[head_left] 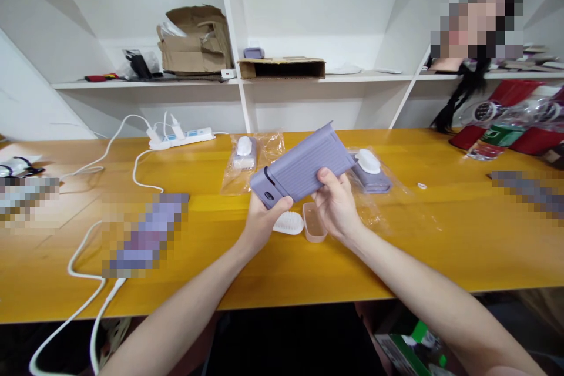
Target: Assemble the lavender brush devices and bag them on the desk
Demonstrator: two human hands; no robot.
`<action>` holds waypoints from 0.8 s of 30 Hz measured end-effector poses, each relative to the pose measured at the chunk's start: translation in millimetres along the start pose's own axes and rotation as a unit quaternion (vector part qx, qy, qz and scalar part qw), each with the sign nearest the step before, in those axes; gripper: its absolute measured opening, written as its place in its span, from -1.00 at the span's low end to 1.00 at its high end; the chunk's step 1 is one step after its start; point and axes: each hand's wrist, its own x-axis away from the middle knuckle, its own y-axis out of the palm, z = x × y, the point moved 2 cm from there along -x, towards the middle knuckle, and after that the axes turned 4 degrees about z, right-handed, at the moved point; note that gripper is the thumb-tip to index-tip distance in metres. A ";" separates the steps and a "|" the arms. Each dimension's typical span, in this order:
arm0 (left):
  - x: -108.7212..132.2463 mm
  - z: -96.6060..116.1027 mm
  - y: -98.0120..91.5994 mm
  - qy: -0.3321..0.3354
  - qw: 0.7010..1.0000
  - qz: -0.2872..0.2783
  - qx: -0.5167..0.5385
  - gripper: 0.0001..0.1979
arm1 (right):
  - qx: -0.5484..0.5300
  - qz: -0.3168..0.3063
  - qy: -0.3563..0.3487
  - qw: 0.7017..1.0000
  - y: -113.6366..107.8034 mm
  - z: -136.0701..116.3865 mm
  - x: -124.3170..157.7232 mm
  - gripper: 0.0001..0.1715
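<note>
Both my hands hold a purple ribbed plastic case [304, 164], tilted and raised above the table. My left hand [267, 214] grips its lower left end, thumb on the front near a dark oval slot. My right hand [337, 202] is closed round the lower right part, thumb pressed on the ribs. Just below lie a white oval brush [288, 223] with bristles up and a small translucent pinkish container [314, 224]. Behind, two similar purple cases with white oval tops rest on clear plastic: one at the left [244, 155], one at the right [372, 173].
A charging phone [150, 232] with white cables lies at left, near a power strip [183, 138]. Plastic bottles [497, 135] stand at right, and a small white ring [422, 186] lies nearer. Shelves behind hold cardboard boxes [194, 41]. Another person is at upper right.
</note>
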 end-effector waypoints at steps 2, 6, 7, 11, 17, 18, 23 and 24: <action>2.3 2.2 2.2 -0.002 0.999 -0.031 -0.015 -0.51 | -0.002 -0.002 -0.002 1.000 0.0 0.5 1.7 -0.65; 5.3 8.7 4.2 0.007 0.999 -0.015 -0.033 -0.49 | -0.016 -0.017 0.006 1.000 0.9 3.5 4.2 -0.63; 5.4 9.8 4.2 0.012 0.999 -0.005 -0.033 -0.49 | -0.020 -0.023 0.009 1.000 1.3 4.4 4.5 -0.63; 4.2 8.5 3.0 0.013 1.000 0.010 -0.027 -0.52 | -0.036 -0.030 0.015 0.999 3.0 8.5 6.1 -0.63; 3.8 4.3 6.1 -0.003 0.999 0.025 0.028 -0.45 | -0.029 0.019 0.010 0.999 7.5 9.9 10.6 -0.62; 4.3 4.6 8.0 -0.017 0.998 0.034 0.053 -0.45 | -0.033 0.027 0.008 0.999 8.4 9.2 11.1 -0.62; 8.3 6.9 17.4 -0.116 0.975 0.096 0.165 -0.59 | -0.024 0.046 -0.009 0.999 9.7 8.2 12.0 -0.64; 8.9 7.5 18.0 -0.119 0.972 0.105 0.172 -0.61 | -0.017 0.040 -0.011 0.999 9.6 8.9 12.2 -0.63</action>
